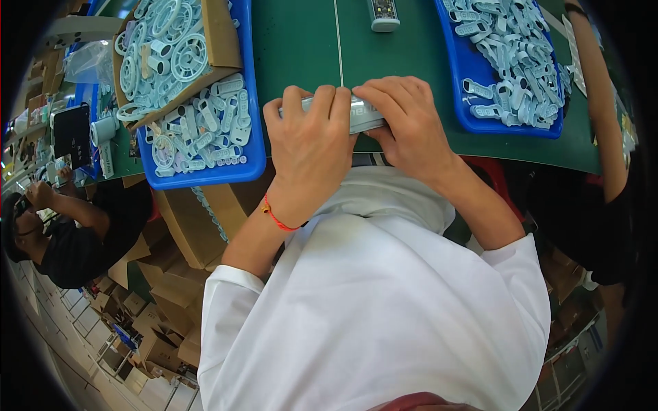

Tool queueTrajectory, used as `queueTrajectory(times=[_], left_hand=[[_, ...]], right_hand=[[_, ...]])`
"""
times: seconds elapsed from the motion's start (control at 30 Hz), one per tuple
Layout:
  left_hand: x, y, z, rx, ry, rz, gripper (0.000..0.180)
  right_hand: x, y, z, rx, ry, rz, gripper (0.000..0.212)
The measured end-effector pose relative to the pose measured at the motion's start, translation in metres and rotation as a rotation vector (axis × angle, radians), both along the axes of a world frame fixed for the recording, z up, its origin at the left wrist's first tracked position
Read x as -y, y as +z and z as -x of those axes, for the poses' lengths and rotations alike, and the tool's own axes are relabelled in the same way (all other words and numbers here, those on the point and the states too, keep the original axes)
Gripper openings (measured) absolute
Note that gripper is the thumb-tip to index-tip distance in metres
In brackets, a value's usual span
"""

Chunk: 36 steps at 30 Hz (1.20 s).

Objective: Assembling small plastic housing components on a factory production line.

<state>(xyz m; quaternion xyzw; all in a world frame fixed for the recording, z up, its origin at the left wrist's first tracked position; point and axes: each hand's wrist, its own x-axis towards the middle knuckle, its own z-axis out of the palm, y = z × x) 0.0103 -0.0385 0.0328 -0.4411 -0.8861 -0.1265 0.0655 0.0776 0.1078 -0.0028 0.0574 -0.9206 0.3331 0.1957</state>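
Both my hands grip a light grey, elongated plastic casing (365,116) at the near edge of the green table. My left hand (312,137) wraps over its left part, hiding most of that end. At the other end, my right hand (404,120) closes on it, with fingers along the top and the thumb underneath. Only the casing's middle shows between the hands. Farther back on the table lies a similar device (384,17) with a light end and a dark inside full of small parts.
On the left, a blue tray (257,147) carries pale blue plastic parts and a cardboard box (223,34) of rings and similar pieces. Another blue tray (466,122) of pale blue parts stands right. People sit on both sides; cardboard boxes (181,298) are stacked behind on the left.
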Motion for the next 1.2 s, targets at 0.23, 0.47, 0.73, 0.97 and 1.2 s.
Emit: queueTrajectory(times=[0.23,0.47,0.73,0.97,1.2], left_hand=[[0.005,-0.003,0.002,-0.008,-0.047,-0.017,0.047],[0.003,-0.004,-0.007,-0.012,-0.029,-0.051,0.04],[0.0,-0.008,0.005,-0.092,-0.021,-0.033,0.029],[0.009,0.002,0.007,0.076,-0.083,-0.075,0.054],[0.027,-0.023,-0.003,0.369,0.082,-1.313,0.016]], right_hand=[[-0.005,0.004,0.001,0.027,0.063,-0.101,0.056],[-0.007,-0.005,-0.006,-0.028,0.118,-0.101,0.059],[-0.006,-0.002,0.0,-0.067,0.048,-0.092,0.057],[0.004,0.024,0.014,0.174,0.174,-0.243,0.087],[-0.032,0.021,-0.003,0.333,0.085,0.496,0.049]])
